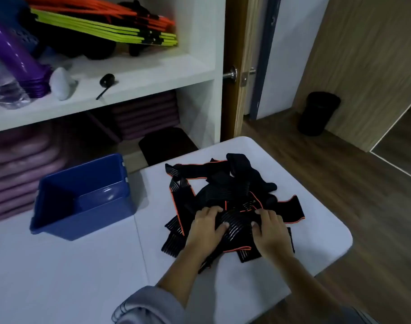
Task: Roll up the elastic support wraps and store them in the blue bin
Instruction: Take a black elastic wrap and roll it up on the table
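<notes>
**Two bare hands take hold of one black, orange-edged wrap point(238, 222) at the near side of a tangled pile of wraps point(223, 190) on a white counter point(83, 277).**

The left grip point(208, 224) and right grip point(270, 230) each hold the ribbed wrap between thumb and curled fingers, side by side with a stretch of the band showing between them. The pile lies loose and unrolled on the counter's right part, near its rounded corner. The blue bin point(83, 225) stands on the counter to the left, apart from the pile, mouth up. Behind it, white shelves point(129, 73) carry stacked purple mats point(24, 178), a water bottle point(3, 87), purple cones point(15, 57) and yellow and orange slats point(106, 26).
</notes>
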Demonstrator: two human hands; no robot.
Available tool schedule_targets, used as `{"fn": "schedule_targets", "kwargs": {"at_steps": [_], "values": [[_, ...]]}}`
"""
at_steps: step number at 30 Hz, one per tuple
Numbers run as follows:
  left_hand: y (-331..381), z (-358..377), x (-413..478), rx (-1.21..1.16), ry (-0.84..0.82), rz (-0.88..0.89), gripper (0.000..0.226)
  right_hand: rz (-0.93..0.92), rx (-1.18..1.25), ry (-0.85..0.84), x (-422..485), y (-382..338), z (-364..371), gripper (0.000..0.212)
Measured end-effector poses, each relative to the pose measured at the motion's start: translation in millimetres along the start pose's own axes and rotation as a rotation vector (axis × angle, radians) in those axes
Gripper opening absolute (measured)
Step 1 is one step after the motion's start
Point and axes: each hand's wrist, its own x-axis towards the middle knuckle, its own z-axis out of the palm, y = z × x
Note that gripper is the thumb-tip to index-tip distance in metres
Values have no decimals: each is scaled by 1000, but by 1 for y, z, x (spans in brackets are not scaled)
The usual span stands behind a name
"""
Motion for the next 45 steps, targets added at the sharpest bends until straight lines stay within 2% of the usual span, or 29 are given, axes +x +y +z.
{"fn": "schedule_targets", "kwargs": {"at_steps": [6, 11, 15, 17, 21, 25, 30, 34, 39, 41, 43, 45], "values": [[15, 21, 25, 65, -35, -118, 53, 39, 21, 22, 6, 15, 2, 32], [11, 29, 25, 87, -5, -170, 34, 29, 74, 7, 15, 13, 4, 28], [8, 29, 24, 95, -72, -224, 18, 52, 131, -1, 24, 11, 3, 29], [8, 26, 24, -12, -66, -235, 12, 53, 154, 3, 28, 11, 3, 29], [10, 9, 22, -300, 99, -290, 12, 32, 181, 8, 37, 8, 3, 27], [0, -13, 21, -389, 278, -328, 11, 34, 196, -20, 56, 1, 4, 29], [-32, -31, 8, -301, 377, -375, 17, -3, 138, -86, 86, -9, 14, 37], [-58, -27, -3, -229, 330, -469, 17, -94, -13, -182, 111, -10, 30, 50], [-66, -19, -6, -167, 280, -490, 12, 10, -154, -379, 134, -4, 39, 63], [-63, -18, -4, -148, 280, -461, 11, 25, -144, -424, 137, -1, 38, 61], [-58, -16, -1, -106, 290, -391, 11, 18, -126, -388, 137, 2, 36, 52], [-51, -12, 3, 60, 297, -313, 17, 18, -75, -323, 135, 4, 35, 38]]}}
